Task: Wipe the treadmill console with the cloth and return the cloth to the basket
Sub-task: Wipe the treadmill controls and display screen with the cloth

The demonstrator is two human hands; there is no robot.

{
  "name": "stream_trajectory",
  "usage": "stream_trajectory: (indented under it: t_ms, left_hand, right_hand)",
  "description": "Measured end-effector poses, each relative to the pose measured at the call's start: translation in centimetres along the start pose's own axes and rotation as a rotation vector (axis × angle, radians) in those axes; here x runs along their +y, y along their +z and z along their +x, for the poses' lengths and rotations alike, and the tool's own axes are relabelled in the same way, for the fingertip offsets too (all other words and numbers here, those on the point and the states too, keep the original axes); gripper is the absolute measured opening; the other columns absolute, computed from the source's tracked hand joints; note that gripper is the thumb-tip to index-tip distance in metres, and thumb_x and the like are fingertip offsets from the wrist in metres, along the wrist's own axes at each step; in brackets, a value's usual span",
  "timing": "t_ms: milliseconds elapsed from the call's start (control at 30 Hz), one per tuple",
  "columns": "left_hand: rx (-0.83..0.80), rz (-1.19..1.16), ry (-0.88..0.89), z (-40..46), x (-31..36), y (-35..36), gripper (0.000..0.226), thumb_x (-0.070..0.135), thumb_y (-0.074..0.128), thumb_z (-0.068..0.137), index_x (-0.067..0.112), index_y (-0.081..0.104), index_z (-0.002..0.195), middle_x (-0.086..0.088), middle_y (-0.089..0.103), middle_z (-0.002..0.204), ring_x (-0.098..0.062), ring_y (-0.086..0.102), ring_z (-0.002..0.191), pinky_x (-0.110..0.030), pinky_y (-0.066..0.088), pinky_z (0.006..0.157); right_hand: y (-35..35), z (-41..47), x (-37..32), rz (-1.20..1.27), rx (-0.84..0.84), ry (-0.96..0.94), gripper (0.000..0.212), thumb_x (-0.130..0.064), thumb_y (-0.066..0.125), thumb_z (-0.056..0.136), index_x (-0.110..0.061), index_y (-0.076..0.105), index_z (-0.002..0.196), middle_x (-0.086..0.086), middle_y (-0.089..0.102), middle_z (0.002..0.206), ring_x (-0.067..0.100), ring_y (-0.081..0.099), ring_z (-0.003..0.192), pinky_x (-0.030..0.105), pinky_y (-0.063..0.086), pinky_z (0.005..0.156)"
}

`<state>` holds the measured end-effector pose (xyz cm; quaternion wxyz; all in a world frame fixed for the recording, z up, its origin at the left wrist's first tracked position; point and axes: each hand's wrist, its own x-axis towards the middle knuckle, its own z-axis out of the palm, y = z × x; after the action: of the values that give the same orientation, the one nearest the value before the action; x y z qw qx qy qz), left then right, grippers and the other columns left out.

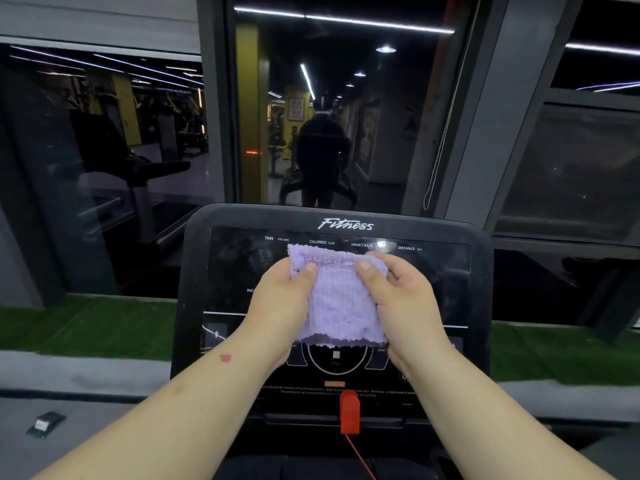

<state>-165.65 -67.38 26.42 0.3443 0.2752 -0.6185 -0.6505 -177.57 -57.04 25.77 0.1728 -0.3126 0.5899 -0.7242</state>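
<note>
Head view, the only one. Cloth (341, 299) held up between both hands, folded into a small lilac pad, in front of the console (481, 306) screen. Left hand (280, 306) gripping the cloth's left edge, thumb on the near face, fingers curled behind. Right hand (403, 303) gripping the right edge the same way, thumb near the top hem. Cannot tell whether the far face of the cloth touches the glass or hangs just off it. Above the grip: the screen's top row of readout labels. Below the grip: the round dial markings, and lower down the red safety key (349, 412) with its cord trailing toward the person.

Progress, as a judgement: cloth in hand and brought to the console, so fetched already; looks like folding or squaring the pad (or the very start of a stroke). Faint smears showing on the glass to the right of the grip, so wiping likely not finished. Left to do: wipe the panel, then return the cloth. Basket not in sight.
</note>
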Motion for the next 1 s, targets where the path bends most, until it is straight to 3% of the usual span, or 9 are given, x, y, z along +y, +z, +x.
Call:
stream_trajectory:
  t_ms: [133,233,367,533,633,733,833,933,1000]
  left_hand:
    - [-0.063,0.037,0.055,-0.3,0.2,0.2,0.022,0.034,0.053,0.107,0.025,0.071,0.114,0.006,0.078,0.107,-0.015,0.075,0.098,-0.047,0.060,0.090]
    - [-0.083,-0.025,0.021,-0.1,0.2,-0.1,0.023,0.033,0.052,0.107,0.023,0.071,0.116,0.002,0.078,0.110,-0.020,0.075,0.102,-0.049,0.058,0.094]
    - [-0.103,-0.079,-0.073,0.2,0.4,-1.1,0.027,0.033,0.049,0.108,0.019,0.069,0.118,-0.004,0.078,0.108,-0.025,0.076,0.099,-0.051,0.058,0.094]
    - [-0.163,-0.093,-0.140,0.1,0.7,-1.6,0.027,0.036,0.054,0.106,0.017,0.069,0.117,-0.006,0.079,0.105,-0.027,0.076,0.097,-0.053,0.058,0.091]
    - [-0.249,-0.062,-0.138,-0.1,1.0,-1.6,0.030,0.035,0.065,0.098,0.014,0.069,0.119,-0.007,0.078,0.106,-0.025,0.076,0.098,-0.041,0.060,0.083]
    - [-0.328,-0.055,-0.130,0.0,1.2,-1.6,0.039,0.019,0.077,0.085,0.009,0.068,0.122,-0.010,0.077,0.111,-0.028,0.075,0.102,-0.041,0.061,0.084]
    - [-0.299,-0.062,-0.117,0.2,1.5,-1.3,0.036,0.011,0.078,0.086,0.008,0.068,0.120,-0.011,0.077,0.109,-0.029,0.075,0.101,-0.043,0.061,0.085]
    - [-0.258,-0.081,-0.125,0.0,1.5,-1.1,0.033,0.010,0.077,0.088,0.011,0.068,0.119,-0.009,0.078,0.107,-0.027,0.076,0.098,-0.043,0.061,0.083]
    - [-0.236,-0.079,-0.130,-0.1,1.2,-1.0,0.032,0.007,0.076,0.089,0.010,0.068,0.120,-0.009,0.078,0.108,-0.029,0.076,0.099,-0.047,0.060,0.089]
  right_hand:
    - [-0.1,-0.2,-0.4,-0.125,0.040,-0.117,0.019,-0.033,0.067,0.096,-0.028,0.068,0.114,-0.001,0.075,0.096,0.014,0.074,0.089,0.038,0.062,0.079]
    - [-0.6,0.4,-0.5,0.070,-0.036,0.062,0.026,-0.035,0.059,0.101,-0.029,0.061,0.126,-0.002,0.075,0.109,0.016,0.073,0.099,0.041,0.060,0.088]
    - [-2.5,0.9,-1.1,0.324,-0.205,0.166,0.045,0.008,0.045,0.092,-0.014,0.059,0.129,0.012,0.072,0.119,0.018,0.067,0.078,0.036,0.054,0.078]
    - [-2.8,0.7,-1.3,0.091,-0.300,0.067,0.028,0.006,0.066,0.090,-0.008,0.071,0.114,0.005,0.074,0.093,0.009,0.067,0.071,0.019,0.052,0.061]
    - [-3.4,1.2,-1.9,-0.133,-0.226,-0.058,0.013,-0.005,0.070,0.091,-0.013,0.077,0.099,0.002,0.077,0.095,0.012,0.070,0.080,0.021,0.055,0.069]
    - [-3.4,1.3,-2.1,-0.378,-0.090,-0.209,0.015,-0.011,0.068,0.092,-0.024,0.077,0.093,-0.008,0.076,0.095,0.008,0.070,0.086,0.020,0.055,0.075]
    - [-2.5,1.1,-1.4,-0.011,-0.106,0.048,0.025,-0.003,0.062,0.092,-0.018,0.072,0.110,0.007,0.073,0.099,0.014,0.065,0.079,0.031,0.057,0.070]
    - [-1.9,0.6,-1.4,0.428,-0.273,0.406,0.030,-0.019,0.058,0.086,-0.001,0.070,0.107,0.023,0.057,0.109,0.034,0.060,0.102,0.064,0.048,0.101]
    - [-1.5,0.0,-1.9,0.381,-0.349,0.420,0.040,-0.034,0.050,0.099,-0.002,0.073,0.107,0.022,0.069,0.117,0.035,0.068,0.110,0.057,0.051,0.099]
